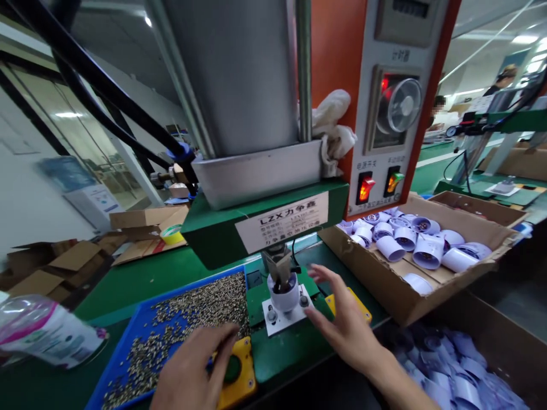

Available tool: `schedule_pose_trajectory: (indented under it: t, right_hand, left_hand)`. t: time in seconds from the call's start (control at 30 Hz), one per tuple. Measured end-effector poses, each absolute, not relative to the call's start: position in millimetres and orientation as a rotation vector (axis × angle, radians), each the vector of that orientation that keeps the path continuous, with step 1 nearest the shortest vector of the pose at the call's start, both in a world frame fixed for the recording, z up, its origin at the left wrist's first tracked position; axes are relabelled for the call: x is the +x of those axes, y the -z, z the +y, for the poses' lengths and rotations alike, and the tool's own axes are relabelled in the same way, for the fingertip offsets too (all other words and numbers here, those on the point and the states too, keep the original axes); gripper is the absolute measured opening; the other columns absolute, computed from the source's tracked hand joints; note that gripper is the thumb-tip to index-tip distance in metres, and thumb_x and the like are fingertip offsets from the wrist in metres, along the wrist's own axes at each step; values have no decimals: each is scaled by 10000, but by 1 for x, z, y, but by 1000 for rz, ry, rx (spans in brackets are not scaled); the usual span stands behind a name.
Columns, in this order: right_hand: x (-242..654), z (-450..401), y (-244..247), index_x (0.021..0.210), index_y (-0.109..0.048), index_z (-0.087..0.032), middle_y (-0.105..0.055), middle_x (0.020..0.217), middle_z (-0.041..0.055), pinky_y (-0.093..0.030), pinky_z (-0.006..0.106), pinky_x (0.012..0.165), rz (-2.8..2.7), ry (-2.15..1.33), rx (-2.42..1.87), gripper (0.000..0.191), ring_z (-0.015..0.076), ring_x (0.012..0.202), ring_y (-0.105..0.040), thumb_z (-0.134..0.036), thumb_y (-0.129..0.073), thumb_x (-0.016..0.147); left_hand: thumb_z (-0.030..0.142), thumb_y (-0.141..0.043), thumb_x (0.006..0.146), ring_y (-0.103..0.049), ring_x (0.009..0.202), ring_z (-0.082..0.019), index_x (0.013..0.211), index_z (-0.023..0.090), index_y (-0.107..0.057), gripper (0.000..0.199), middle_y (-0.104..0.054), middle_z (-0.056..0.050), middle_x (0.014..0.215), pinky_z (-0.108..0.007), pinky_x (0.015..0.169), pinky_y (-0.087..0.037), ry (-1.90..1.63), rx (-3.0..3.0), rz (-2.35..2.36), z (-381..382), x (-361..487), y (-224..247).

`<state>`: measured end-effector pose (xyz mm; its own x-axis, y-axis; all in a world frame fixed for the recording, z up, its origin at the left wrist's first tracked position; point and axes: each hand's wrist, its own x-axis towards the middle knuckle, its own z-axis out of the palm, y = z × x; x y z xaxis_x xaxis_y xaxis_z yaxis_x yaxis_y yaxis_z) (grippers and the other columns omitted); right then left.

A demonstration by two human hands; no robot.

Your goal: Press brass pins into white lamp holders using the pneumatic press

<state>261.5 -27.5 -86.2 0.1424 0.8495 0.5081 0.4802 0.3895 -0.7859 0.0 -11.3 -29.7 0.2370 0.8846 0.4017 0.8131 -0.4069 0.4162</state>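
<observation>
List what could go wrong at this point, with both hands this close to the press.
1. The right hand is open beside the white socket under the press tip; fingers could be pinched if the press cycles.
2. The left hand rests at the yellow button box; a press may come early.
3. The left hand could scatter small metal parts from the blue tray.

I worked on a factory assembly line: a bench press machine (265, 142), cartons of white lamp sockets (410, 236), a blue tray of small metal parts (141, 324), more workstations behind.
</observation>
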Motion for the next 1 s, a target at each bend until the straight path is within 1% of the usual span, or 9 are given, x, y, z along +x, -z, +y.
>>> schedule_pose_trajectory:
  t: [0.07, 0.1, 0.2, 0.3, 0.4, 0.5, 0.7, 0.83, 1.0]
  right_hand:
    - [244, -13, 72, 1439, -277, -268, -467, 1399, 84, -380, 421, 1070, -1526, -528, -1154, 738, 245, 1271, -463, -276, -663, 811]
    - [236, -7, 69, 1430, -297, -263, -478, 1386, 82, -376, 426, 1073, -1519, -561, -1133, 749, 252, 1272, -460, -260, -680, 787]
    - [219, 4, 67, 1281, -470, -241, -574, 1197, 70, -417, 422, 1003, -1463, -546, -1134, 571, 259, 1148, -522, -214, -684, 753]
    - [214, 5, 72, 1171, -533, -232, -585, 1090, 60, -441, 404, 938, -1435, -474, -1133, 461, 252, 1051, -538, -190, -681, 737]
    - [214, 4, 73, 1196, -523, -235, -583, 1125, 59, -433, 402, 948, -1443, -479, -1114, 500, 250, 1068, -526, -167, -678, 725]
    - [215, 4, 71, 1258, -488, -246, -576, 1197, 53, -415, 409, 984, -1449, -513, -1104, 582, 249, 1113, -511, -146, -669, 713]
    - [215, 5, 74, 1260, -485, -251, -578, 1214, 52, -421, 412, 991, -1453, -521, -1097, 573, 249, 1129, -517, -158, -654, 720]
    - [215, 5, 78, 1278, -469, -255, -582, 1230, 55, -428, 420, 997, -1447, -526, -1100, 591, 252, 1143, -528, -158, -641, 720]
    - [214, 6, 85, 1301, -446, -258, -570, 1273, 67, -419, 434, 1027, -1448, -564, -1085, 574, 253, 1187, -531, -206, -629, 760]
  left_hand:
    - [452, -545, 803, -695, 873, -197, 891, 339, -724, 229, -749, 49, 938, -297, 824, -553, -876, 2346, 1633, 4, 14, 7]
    - [419, -542, 803, -690, 897, -195, 904, 333, -723, 224, -748, 49, 955, -299, 849, -535, -849, 2343, 1623, 11, 20, -2]
    - [394, -517, 826, -677, 915, -195, 935, 314, -721, 244, -742, 35, 971, -299, 837, -503, -761, 2330, 1573, 28, 36, -21]
    - [398, -512, 827, -650, 802, -192, 891, 280, -729, 256, -711, 2, 864, -294, 736, -484, -692, 2332, 1494, 36, 48, -33]
    - [416, -529, 818, -618, 747, -187, 846, 259, -721, 250, -678, 2, 796, -294, 693, -458, -648, 2295, 1450, 41, 60, -40]
    - [411, -550, 812, -642, 837, -197, 837, 241, -685, 219, -700, 8, 842, -301, 754, -471, -545, 2289, 1374, 47, 70, -44]
    - [280, -570, 765, -637, 923, -198, 777, 242, -639, 80, -695, 7, 985, -312, 866, -479, -371, 2423, 1289, 52, 85, -46]
    - [214, -524, 763, -613, 911, -194, 839, 244, -630, 134, -682, -21, 1024, -308, 865, -480, -321, 2505, 1232, 50, 91, -46]
    - [272, -530, 787, -603, 859, -194, 882, 217, -624, 145, -657, -30, 976, -318, 807, -483, -287, 2511, 1256, 47, 91, -46]
